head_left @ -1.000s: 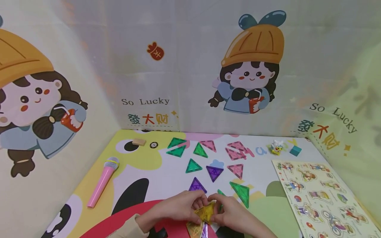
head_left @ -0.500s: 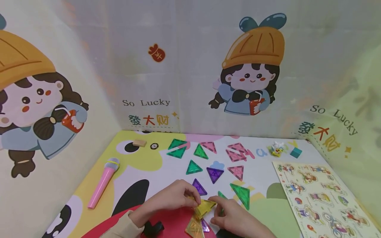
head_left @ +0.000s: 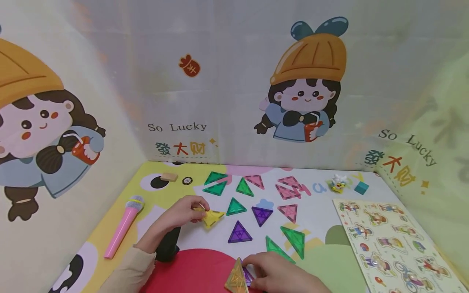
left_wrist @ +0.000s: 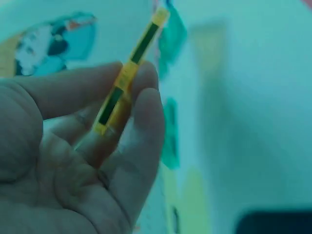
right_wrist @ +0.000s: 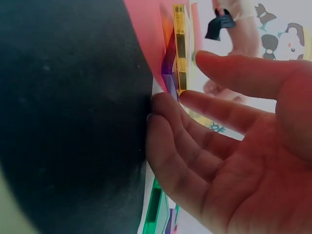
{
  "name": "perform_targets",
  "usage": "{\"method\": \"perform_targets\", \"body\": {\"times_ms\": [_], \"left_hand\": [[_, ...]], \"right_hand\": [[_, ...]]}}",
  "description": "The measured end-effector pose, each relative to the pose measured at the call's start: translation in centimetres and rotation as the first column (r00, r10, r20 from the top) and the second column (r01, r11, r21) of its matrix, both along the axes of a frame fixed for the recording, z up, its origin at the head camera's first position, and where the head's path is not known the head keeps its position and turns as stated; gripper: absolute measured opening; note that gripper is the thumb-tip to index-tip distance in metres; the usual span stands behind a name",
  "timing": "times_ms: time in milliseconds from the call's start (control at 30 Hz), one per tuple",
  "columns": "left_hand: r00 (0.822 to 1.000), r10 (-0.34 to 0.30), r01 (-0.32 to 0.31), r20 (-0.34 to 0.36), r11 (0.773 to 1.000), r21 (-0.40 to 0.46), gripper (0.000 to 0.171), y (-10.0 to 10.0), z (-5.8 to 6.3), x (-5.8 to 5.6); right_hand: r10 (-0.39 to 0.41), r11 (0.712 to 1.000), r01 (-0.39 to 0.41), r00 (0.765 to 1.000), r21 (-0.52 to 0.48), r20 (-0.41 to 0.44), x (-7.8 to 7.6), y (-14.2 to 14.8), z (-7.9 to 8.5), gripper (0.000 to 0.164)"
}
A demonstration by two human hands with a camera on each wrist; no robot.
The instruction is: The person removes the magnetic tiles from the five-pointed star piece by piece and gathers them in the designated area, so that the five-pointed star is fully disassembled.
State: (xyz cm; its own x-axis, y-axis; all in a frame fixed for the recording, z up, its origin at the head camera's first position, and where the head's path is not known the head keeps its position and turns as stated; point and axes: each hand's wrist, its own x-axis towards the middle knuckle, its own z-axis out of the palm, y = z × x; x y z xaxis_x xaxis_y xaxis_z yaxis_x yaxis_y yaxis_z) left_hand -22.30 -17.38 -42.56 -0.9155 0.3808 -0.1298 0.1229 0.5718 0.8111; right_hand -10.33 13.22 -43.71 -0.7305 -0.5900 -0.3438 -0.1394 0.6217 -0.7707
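My left hand (head_left: pixel 187 211) pinches a yellow triangular magnetic tile (head_left: pixel 212 218) above the white part of the table, left of the green tiles. In the left wrist view, the yellow tile (left_wrist: pixel 141 46) appears edge-on between thumb and fingers. At the front, an orange-yellow triangular tile (head_left: pixel 236 278) stands steeply beside a purple tile (head_left: pixel 248 277), partly hidden by my right hand (head_left: pixel 280 273). The right wrist view shows that hand (right_wrist: pixel 219 141) with its fingers loosely bent and its thumb apart; a fingertip is at the lower end of the yellow-edged tile (right_wrist: pixel 181 53).
Two flat purple tiles (head_left: pixel 239 233) and several green (head_left: pixel 293 241) and pink tiles (head_left: pixel 288 212) lie mid-table. A pink toy microphone (head_left: pixel 124 228) lies left. A sticker sheet (head_left: pixel 395 244), a small figurine (head_left: pixel 338 184) and a teal block (head_left: pixel 361 187) are right. A wooden block (head_left: pixel 169 177) is back left.
Both hands held the yellow tile together at the front. The right hand let go of it; the left carried it up and left. The right hand moved down to the standing orange-yellow and purple tiles.
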Motion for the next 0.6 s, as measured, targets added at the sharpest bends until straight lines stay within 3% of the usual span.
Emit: {"method": "perform_targets", "body": {"times_ms": [133,233,367,467,533,600], "left_hand": [[0.987,0.152,-0.158,-0.058,0.98,-0.119,0.011,-0.3,-1.4,-0.7],[0.968,0.18,-0.22,-0.176,0.946,-0.238,0.015,0.1,-2.1,-0.6],[0.937,0.145,-0.26,-0.318,0.897,-0.358,0.023,0.9,-2.1,-0.1],[0.921,0.121,-0.276,-0.369,0.872,-0.404,0.027,1.8,-1.3,0.9],[0.926,0.068,-0.235,-0.371,0.875,-0.424,0.028,2.5,-0.4,1.8],[0.944,-0.041,-0.112,-0.329,0.895,-0.433,0.03,3.3,0.5,2.9]], "right_hand": [[0.01,0.998,-0.009,1.0,0.056,-0.015,-0.2,-0.4,0.2,0.036],[0.002,0.995,0.0,1.0,0.104,-0.02,-0.3,-0.8,0.1,0.04],[-0.01,0.99,0.014,0.999,0.143,-0.03,-0.5,-1.1,-0.2,0.039],[-0.027,0.988,0.03,0.999,0.15,-0.027,-0.4,-1.1,-0.3,0.038],[-0.033,0.987,0.036,0.999,0.154,-0.025,-0.3,-1.0,-0.3,0.034],[-0.016,0.987,0.023,0.999,0.158,-0.044,-0.3,-0.9,-0.3,0.027]]}}
